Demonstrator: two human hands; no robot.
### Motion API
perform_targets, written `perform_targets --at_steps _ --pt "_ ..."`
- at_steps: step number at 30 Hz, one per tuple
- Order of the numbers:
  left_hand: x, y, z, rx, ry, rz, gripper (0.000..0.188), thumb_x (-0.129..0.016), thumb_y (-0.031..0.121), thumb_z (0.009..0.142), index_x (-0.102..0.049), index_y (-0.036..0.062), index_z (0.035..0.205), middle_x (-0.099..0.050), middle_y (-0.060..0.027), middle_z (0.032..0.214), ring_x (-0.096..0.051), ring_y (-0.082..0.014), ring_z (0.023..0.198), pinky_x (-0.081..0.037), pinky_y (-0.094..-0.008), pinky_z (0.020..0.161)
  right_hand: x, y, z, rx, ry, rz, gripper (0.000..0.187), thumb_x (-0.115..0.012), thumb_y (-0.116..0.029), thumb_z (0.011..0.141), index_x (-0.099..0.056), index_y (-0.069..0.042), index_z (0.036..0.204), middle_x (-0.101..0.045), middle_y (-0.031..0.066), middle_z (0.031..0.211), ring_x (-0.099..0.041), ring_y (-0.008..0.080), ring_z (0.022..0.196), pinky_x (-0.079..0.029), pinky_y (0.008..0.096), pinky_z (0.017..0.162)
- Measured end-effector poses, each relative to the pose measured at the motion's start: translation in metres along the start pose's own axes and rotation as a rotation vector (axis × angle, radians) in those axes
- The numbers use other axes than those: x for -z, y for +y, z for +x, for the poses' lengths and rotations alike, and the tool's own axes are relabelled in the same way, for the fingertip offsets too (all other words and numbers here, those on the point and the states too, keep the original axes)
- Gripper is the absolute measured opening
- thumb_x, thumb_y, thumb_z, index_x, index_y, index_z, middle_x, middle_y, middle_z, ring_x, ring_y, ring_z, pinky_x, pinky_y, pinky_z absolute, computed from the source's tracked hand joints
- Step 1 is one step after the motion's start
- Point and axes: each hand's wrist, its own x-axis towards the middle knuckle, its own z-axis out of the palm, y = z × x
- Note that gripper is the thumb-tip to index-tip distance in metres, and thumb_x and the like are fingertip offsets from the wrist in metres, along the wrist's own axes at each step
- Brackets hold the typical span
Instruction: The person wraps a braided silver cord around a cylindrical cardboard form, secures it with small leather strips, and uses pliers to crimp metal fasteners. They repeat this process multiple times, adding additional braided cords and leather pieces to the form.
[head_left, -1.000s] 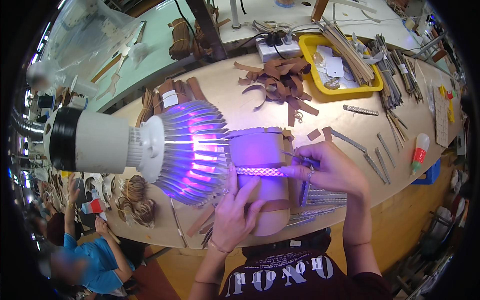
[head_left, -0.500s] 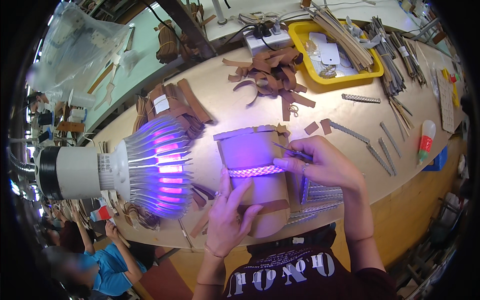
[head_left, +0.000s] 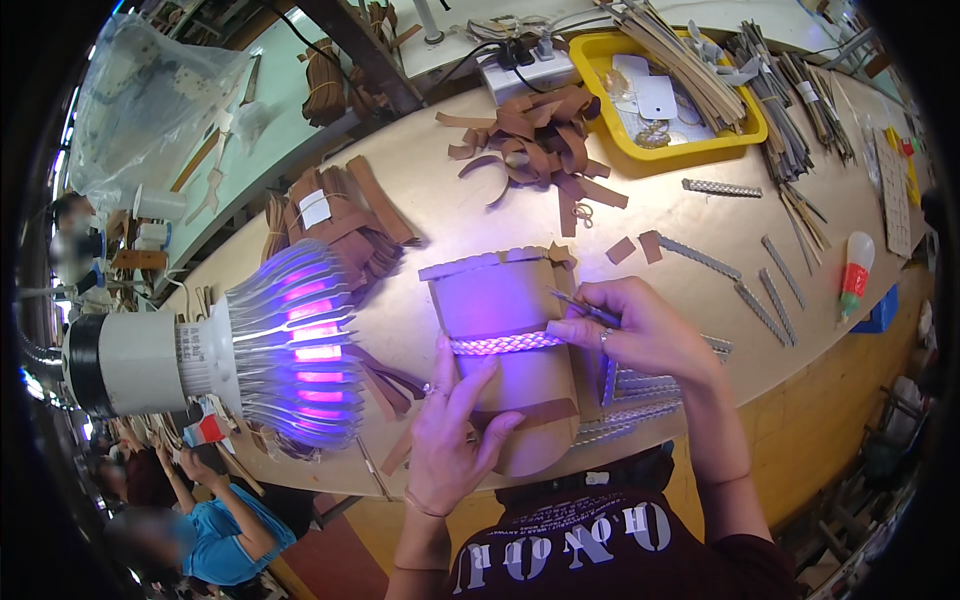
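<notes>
A braided strip [head_left: 505, 344], lit violet, lies across a brown cardboard-coloured form [head_left: 492, 300] with a curved surface. My left hand [head_left: 450, 430] rests against the form with fingers spread. Its index fingertip touches the strip's left end, and its thumb lies lower on the form. In my right hand [head_left: 640, 330] is a slim, pointed metal tool [head_left: 572, 299]; its exact kind is unclear. My right thumb presses near the strip's right end, partly hiding it. A large finned lamp [head_left: 300, 345] glows violet just left of the form.
Brown strips [head_left: 540, 140] are heaped behind the form, beside a yellow tray [head_left: 680, 152]. Several grey braided pieces [head_left: 775, 305] and a glue bottle [head_left: 855, 275] lie right. Bundled brown strips [head_left: 350, 215] sit behind the lamp. A co-worker in blue [head_left: 225, 535] is at lower left.
The lamp appears slightly further left in view. My right hand and the pointed tool have shifted a little, while my left hand keeps its place on the form.
</notes>
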Motion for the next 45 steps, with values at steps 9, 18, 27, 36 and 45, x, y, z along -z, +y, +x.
perform_targets --at_steps 9,18,27,36,45 --pt "0.002 0.002 0.001 0.012 -0.007 -0.01 0.059 -0.079 0.03 0.079 -0.056 0.0098 0.13 -0.036 -0.0372 0.143 -0.061 -0.0432 0.109 -0.051 -0.0411 0.088 -0.001 0.011 0.005 0.048 0.003 0.057 0.032 -0.07 -0.032 0.091 -0.064 -0.002 0.082 -0.046 -0.0075 0.066 -0.037 0.0025 0.062 -0.03 0.023 0.054" --pt "0.002 0.002 0.0 0.037 -0.019 -0.03 0.06 -0.079 0.029 0.08 -0.055 0.0091 0.132 -0.036 -0.0366 0.143 -0.055 -0.0468 0.118 -0.049 -0.0439 0.092 -0.014 0.025 0.008 0.018 0.076 0.117 0.034 -0.073 -0.034 0.088 -0.065 -0.002 0.082 -0.047 -0.007 0.065 -0.039 0.0038 0.061 -0.032 0.0237 0.054" --pt "0.005 0.005 -0.001 0.106 -0.066 -0.063 0.061 -0.078 0.03 0.08 -0.054 0.007 0.131 -0.035 -0.0365 0.144 -0.049 -0.0478 0.124 -0.046 -0.0455 0.097 -0.027 0.035 0.013 0.025 0.14 0.16 0.035 -0.072 -0.036 0.088 -0.065 -0.002 0.083 -0.05 -0.0036 0.07 -0.042 0.0054 0.064 -0.034 0.0243 0.055" --pt "0.005 0.004 0.0 0.106 -0.07 -0.058 0.062 -0.079 0.031 0.079 -0.055 0.0066 0.13 -0.034 -0.0365 0.145 -0.049 -0.0478 0.125 -0.046 -0.0459 0.097 -0.031 0.035 0.012 0.114 0.184 0.254 0.042 -0.07 -0.037 0.09 -0.064 0.0 0.073 -0.048 -0.0029 0.056 -0.04 0.0056 0.055 -0.035 0.0283 0.049" --pt "0.005 0.004 -0.002 0.126 -0.067 -0.077 0.065 -0.081 0.032 0.076 -0.055 0.0069 0.13 -0.037 -0.0364 0.143 -0.053 -0.0458 0.121 -0.048 -0.0441 0.093 -0.043 0.045 0.015 0.158 0.375 0.245 0.037 -0.073 -0.037 0.087 -0.064 -0.002 0.079 -0.049 -0.0014 0.061 -0.043 0.0067 0.059 -0.037 0.028 0.051"
